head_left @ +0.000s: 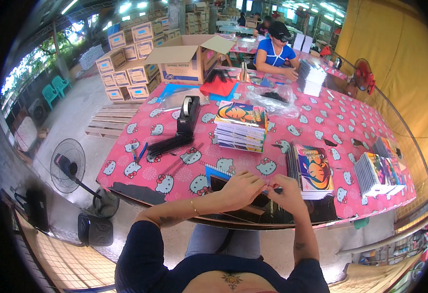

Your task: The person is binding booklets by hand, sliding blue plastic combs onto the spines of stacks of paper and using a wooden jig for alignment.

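Note:
My left hand [243, 189] and my right hand [286, 191] meet at the near edge of the table, fingers bent and pinched together. What is between the fingertips is too small and covered to make out. Under my left hand lies a notebook [216, 174] with a blue edge and a row of binding holes or coil, mostly hidden by the hand and forearm. A stack of spiral notebooks [316, 168] with a colourful cartoon cover stands just right of my right hand. Beyond my hands rises a taller notebook stack [241, 128].
Left of the tall stack lie black binding coils [172, 144], blue-handled pliers [142, 150] and a black tape dispenser [188, 116]. More notebooks [376, 173] stand far right. A plastic bag [275, 101] and an open carton [182, 66] are farther back. Across the table sits a co-worker [274, 54].

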Motion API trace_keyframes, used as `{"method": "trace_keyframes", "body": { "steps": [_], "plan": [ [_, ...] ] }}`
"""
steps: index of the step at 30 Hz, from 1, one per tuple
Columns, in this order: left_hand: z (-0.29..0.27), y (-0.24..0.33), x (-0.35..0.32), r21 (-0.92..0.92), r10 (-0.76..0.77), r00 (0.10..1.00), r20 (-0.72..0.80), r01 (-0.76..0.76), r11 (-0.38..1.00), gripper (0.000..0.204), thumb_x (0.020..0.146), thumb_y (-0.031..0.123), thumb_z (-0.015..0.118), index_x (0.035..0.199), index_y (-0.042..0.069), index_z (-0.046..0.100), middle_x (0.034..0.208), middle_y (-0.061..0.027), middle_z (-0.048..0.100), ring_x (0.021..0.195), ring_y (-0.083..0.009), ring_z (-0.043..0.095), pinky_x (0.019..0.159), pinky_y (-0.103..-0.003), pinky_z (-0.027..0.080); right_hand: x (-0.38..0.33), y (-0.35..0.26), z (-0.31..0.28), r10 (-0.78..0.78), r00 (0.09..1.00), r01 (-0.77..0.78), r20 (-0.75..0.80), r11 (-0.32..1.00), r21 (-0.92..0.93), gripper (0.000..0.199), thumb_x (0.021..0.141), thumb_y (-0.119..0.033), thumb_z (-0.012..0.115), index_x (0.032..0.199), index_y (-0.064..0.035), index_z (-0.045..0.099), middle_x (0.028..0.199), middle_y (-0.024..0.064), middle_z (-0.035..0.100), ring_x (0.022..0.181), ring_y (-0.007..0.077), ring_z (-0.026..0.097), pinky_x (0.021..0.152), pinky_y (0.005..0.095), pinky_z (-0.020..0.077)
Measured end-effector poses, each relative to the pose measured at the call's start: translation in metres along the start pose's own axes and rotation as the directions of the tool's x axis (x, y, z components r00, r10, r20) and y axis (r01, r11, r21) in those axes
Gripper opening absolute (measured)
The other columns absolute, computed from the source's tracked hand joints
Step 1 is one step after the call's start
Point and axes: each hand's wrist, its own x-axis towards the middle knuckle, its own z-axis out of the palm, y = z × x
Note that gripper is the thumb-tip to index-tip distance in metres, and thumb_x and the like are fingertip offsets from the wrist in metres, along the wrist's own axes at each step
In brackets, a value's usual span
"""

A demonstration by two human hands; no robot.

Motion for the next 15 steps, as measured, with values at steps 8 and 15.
{"method": "trace_keyframes", "body": {
  "steps": [8,15],
  "plan": [
    [-0.010,0.001,-0.007,0.004,0.002,0.999,0.037,-0.002,1.000,0.027,0.092,0.019,0.065,0.115,0.005,0.063,0.104,-0.0106,0.067,0.098,-0.0286,0.063,0.090,-0.043,0.045,-0.015,0.014,0.014,0.249,0.968,-0.216,-0.032,0.892,0.396,0.013,0.087,-0.007,0.072,0.095,0.0030,0.069,0.082,0.0106,0.070,0.076,0.0150,0.067,0.069,0.0288,0.0529],
    [-0.006,-0.008,-0.010,-0.067,0.046,0.999,0.020,-0.045,0.997,0.025,0.092,0.019,0.065,0.113,0.004,0.064,0.102,-0.0105,0.066,0.096,-0.0285,0.063,0.090,-0.042,0.046,-0.007,0.013,0.016,0.096,0.994,-0.081,-0.043,0.961,0.265,0.014,0.086,-0.007,0.072,0.094,0.0034,0.069,0.082,0.0101,0.071,0.078,0.0141,0.067,0.072,0.0297,0.0529]
  ]
}}
